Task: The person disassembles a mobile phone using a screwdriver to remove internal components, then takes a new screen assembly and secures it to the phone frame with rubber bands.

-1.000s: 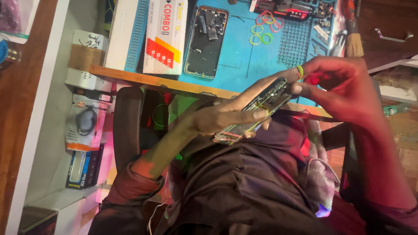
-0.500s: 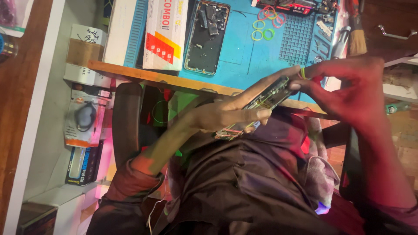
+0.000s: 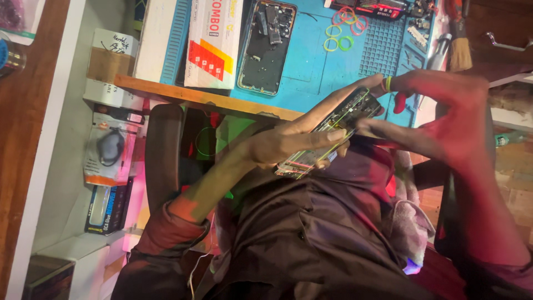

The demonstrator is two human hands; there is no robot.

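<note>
Above lap, before tabletop (image 3: pixel 200 99) edge: blue mat (image 3: pixel 311 61), opened phone (image 3: pixel 265 47) lying on it. Left hand (image 3: pixel 288 143) grips stripped phone (image 3: pixel 333 130) underneath; right hand (image 3: pixel 444 119) pinches its top end. Rubber bands (image 3: pixel 341 33) loose on mat.

A wooden desk edge (image 3: pixel 205 99) is covered by a blue mat (image 3: pixel 311 61). Beside the desk, white shelves (image 3: pixel 61 166) are seen, with small boxes and packets laid on them. A brown wooden surface (image 3: pixel 22 128) runs along the far left. A dark chair arm (image 3: pixel 164 155) is seen below the desk. The scene is tinted by pink and green light.
</note>
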